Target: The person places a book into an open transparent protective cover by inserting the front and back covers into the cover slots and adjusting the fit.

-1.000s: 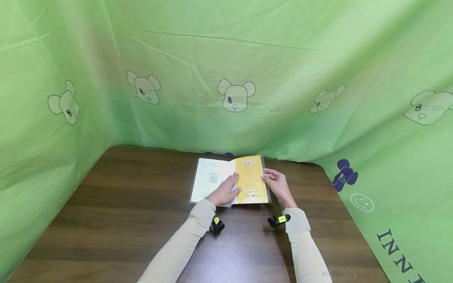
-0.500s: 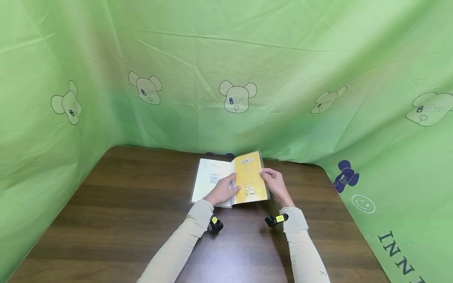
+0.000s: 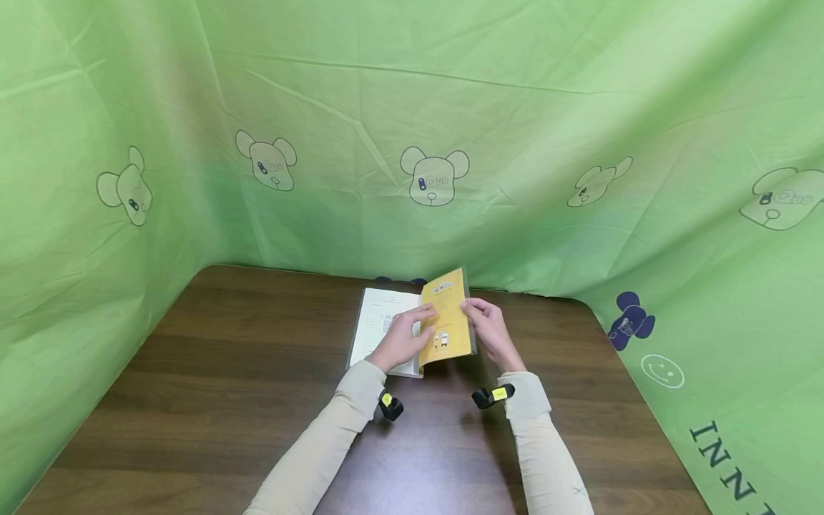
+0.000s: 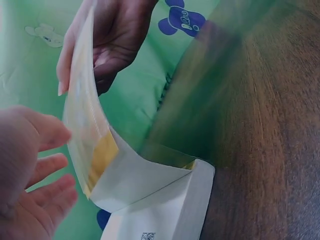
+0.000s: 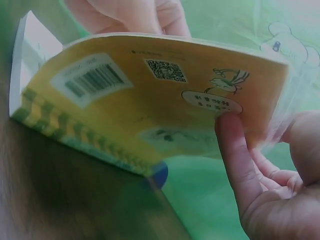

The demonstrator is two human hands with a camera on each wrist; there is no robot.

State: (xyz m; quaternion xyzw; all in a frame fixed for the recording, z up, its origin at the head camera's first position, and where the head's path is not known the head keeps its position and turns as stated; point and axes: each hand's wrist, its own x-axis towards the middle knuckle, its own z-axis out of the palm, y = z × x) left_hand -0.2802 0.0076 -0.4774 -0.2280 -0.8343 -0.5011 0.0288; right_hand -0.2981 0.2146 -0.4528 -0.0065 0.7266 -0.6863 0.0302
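Observation:
An open book (image 3: pixel 372 332) in a clear plastic jacket lies near the table's far edge, a white page on its left side. Its back cover (image 3: pixel 448 336), yellow inside, is raised and bends upward on the right. With thumb and fingers, my right hand (image 3: pixel 494 335) pinches that cover's outer edge. My left hand (image 3: pixel 398 343) is over the middle of the book, its fingers apart and lightly bent beside the yellow inner side. In the right wrist view the outside of the back cover (image 5: pixel 190 110) shows a barcode, a QR code and a striped spine.
The brown wooden table (image 3: pixel 225 400) extends to both sides and in front of the book. A green cloth (image 3: pixel 335 222) with bear-head prints hangs behind and along the sides. A black camera (image 3: pixel 390 406) is strapped to each wrist.
My right hand has lifted the back cover off the table and swung it up toward the left. The left hand's fingers have come up from the book's middle and bent a little.

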